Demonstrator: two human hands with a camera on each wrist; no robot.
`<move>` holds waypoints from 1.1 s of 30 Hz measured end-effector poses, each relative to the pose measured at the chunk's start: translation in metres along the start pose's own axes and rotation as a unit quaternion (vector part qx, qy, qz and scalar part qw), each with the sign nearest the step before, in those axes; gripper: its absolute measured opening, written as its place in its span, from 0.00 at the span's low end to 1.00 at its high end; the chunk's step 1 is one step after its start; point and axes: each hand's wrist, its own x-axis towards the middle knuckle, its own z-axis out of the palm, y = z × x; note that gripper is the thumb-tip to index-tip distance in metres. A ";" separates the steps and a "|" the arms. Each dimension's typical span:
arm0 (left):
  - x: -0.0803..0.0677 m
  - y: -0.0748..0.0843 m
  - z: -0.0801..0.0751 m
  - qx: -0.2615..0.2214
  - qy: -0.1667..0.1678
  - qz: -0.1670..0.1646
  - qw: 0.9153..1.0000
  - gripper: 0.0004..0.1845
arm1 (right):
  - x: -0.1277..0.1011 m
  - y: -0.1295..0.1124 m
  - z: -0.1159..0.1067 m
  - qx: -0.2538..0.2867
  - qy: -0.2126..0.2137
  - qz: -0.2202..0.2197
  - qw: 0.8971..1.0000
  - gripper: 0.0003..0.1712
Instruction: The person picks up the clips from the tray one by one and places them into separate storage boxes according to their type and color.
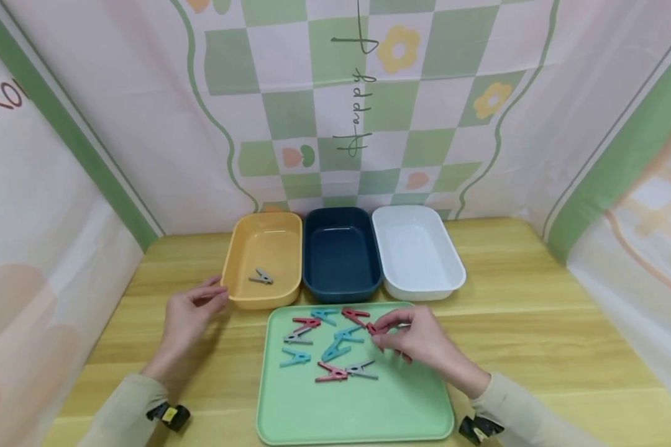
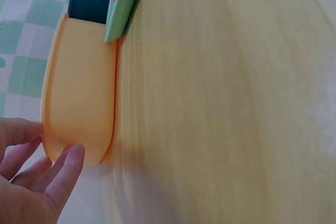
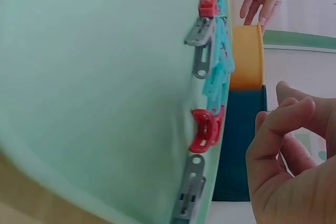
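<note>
Sideways "Happy" point(image 1: 360, 112) marks the backdrop point(image 1: 291, 115); the left grip point(image 1: 190, 310), loosely parted, touches a yellow bin point(image 1: 264, 245) (grey clip point(image 1: 264, 278) inside), the right grip point(image 1: 416, 335), narrow, hovers at a red clip point(image 1: 371, 328) on the green tray point(image 1: 358, 413)

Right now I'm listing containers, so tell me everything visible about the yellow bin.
The yellow bin is rectangular, round-cornered, open-topped and plastic-looking. It sits upright on the table, just left of the dark blue bin. One gray clothespin lies inside, towards the near end. The left hand touches its rim by the near left corner.
</note>
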 end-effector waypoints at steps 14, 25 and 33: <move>0.001 0.000 -0.001 -0.014 -0.002 -0.012 1.000 0.14 | -0.010 0.010 0.010 0.008 -0.021 0.024 0.999 0.20; 0.002 -0.002 0.000 -0.002 0.001 -0.006 1.000 0.12 | -0.012 0.018 0.017 0.004 -0.037 0.007 0.999 0.23; 0.002 -0.003 0.000 0.000 0.004 0.002 1.000 0.12 | -0.015 0.016 0.018 -0.028 -0.003 0.025 0.999 0.28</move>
